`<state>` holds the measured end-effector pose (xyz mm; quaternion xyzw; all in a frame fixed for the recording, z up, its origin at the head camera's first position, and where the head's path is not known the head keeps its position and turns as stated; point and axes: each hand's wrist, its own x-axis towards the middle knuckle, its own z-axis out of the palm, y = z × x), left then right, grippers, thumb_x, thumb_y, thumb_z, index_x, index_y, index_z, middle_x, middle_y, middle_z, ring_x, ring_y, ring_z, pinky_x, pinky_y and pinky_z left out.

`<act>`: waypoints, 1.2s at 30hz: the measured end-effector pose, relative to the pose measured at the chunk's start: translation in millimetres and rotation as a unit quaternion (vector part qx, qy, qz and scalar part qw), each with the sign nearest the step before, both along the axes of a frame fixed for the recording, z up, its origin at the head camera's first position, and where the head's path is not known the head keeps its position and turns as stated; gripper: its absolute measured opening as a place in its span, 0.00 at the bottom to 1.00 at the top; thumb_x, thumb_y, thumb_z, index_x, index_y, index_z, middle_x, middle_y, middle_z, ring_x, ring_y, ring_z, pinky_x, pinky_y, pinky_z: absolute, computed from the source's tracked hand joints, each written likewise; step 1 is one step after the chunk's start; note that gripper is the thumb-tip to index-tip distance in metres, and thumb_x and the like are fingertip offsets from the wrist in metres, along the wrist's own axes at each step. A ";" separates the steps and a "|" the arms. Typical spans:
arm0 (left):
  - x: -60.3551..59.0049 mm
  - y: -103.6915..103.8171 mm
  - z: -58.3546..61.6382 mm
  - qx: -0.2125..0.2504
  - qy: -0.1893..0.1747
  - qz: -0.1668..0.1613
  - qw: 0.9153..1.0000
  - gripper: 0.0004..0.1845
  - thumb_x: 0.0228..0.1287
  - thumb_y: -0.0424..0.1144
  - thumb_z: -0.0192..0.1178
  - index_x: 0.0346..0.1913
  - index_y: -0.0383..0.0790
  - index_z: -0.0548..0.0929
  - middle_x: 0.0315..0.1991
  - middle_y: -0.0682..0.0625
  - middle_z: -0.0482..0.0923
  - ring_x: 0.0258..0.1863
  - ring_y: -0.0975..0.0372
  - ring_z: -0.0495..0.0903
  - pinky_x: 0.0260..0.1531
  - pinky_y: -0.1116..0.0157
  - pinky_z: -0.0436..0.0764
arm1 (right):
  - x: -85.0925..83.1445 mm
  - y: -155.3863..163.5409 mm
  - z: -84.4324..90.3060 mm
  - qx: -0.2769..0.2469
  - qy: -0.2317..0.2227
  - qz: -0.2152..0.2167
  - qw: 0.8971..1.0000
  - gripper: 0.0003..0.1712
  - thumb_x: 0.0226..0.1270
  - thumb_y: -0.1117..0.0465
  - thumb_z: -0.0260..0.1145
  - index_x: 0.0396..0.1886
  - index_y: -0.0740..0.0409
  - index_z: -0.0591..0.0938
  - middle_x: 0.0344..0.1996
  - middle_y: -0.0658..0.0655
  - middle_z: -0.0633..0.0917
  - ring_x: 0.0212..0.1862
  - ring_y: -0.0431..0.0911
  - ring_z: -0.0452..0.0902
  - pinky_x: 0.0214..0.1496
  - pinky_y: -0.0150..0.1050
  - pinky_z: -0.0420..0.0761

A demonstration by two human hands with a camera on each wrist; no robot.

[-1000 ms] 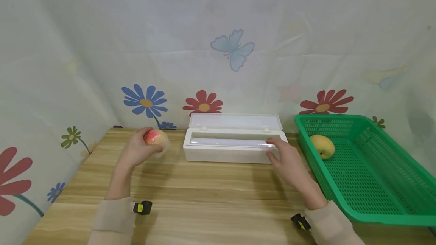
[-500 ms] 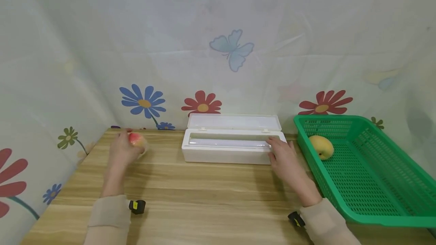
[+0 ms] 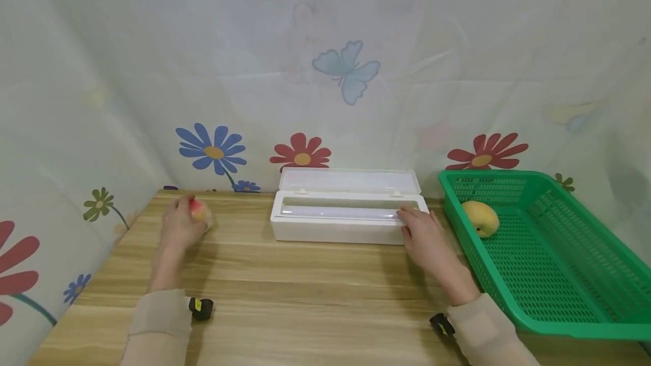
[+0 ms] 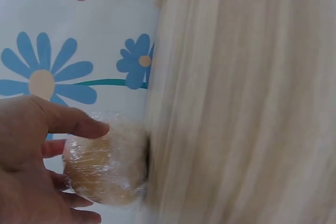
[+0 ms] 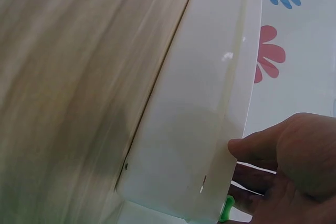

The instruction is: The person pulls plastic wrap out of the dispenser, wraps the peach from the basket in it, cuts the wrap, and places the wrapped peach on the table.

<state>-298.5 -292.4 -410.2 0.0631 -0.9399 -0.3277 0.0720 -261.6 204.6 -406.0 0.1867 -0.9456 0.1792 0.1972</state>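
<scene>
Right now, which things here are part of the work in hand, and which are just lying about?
In use:
- wrapped fruit, held by the left hand at the table's far left
- white cling-film dispenser, lid open, right hand at its right end

Lying about:
- green basket
- yellow fruit inside the basket
- flowered backdrop

No readable text, label, brand or number is showing anywhere in these views; only printed flowers and butterflies.

Film-wrapped fruit, glossy; smooth white plastic box; wood-grain table
</scene>
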 end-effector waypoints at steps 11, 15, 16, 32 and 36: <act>4.5 35.9 28.2 -0.024 0.122 -0.029 0.992 0.27 0.66 0.34 0.64 0.64 0.24 0.74 0.70 0.25 0.63 0.67 0.30 0.62 0.66 0.35 0.59 | -6.2 4.7 1.9 0.003 0.009 -0.002 1.000 0.12 0.61 0.77 0.68 0.46 0.72 0.85 0.42 0.69 0.86 0.50 0.65 0.81 0.60 0.73 0.69; 3.9 75.5 35.6 -0.005 0.172 -0.104 0.980 0.18 0.65 0.31 0.66 0.56 0.28 0.82 0.61 0.31 0.76 0.62 0.37 0.73 0.63 0.40 0.69 | -5.8 6.2 3.1 0.002 0.005 -0.006 1.000 0.11 0.61 0.76 0.69 0.44 0.72 0.85 0.41 0.68 0.86 0.48 0.65 0.82 0.59 0.72 0.70; 3.0 85.7 35.5 -0.002 0.182 -0.125 0.975 0.16 0.65 0.31 0.67 0.54 0.29 0.84 0.59 0.33 0.78 0.61 0.39 0.75 0.62 0.41 0.70 | -5.2 6.5 3.6 0.002 0.004 -0.007 1.000 0.11 0.61 0.76 0.69 0.44 0.72 0.85 0.41 0.68 0.86 0.49 0.65 0.82 0.59 0.72 0.70; -13.4 155.5 10.6 -0.050 0.178 -0.198 0.963 0.07 0.62 0.33 0.73 0.42 0.37 0.91 0.43 0.44 0.84 0.49 0.47 0.81 0.55 0.50 0.77 | -6.3 4.3 2.6 0.001 -0.004 0.002 1.000 0.13 0.60 0.77 0.68 0.46 0.71 0.84 0.42 0.69 0.86 0.49 0.65 0.81 0.59 0.75 0.68; -15.6 157.6 7.5 -0.066 0.187 -0.195 0.960 0.03 0.62 0.31 0.72 0.38 0.37 0.91 0.39 0.46 0.85 0.45 0.47 0.81 0.51 0.50 0.78 | -7.1 4.0 1.4 0.000 0.002 0.007 1.000 0.14 0.59 0.77 0.68 0.46 0.71 0.84 0.41 0.69 0.86 0.48 0.65 0.81 0.57 0.76 0.68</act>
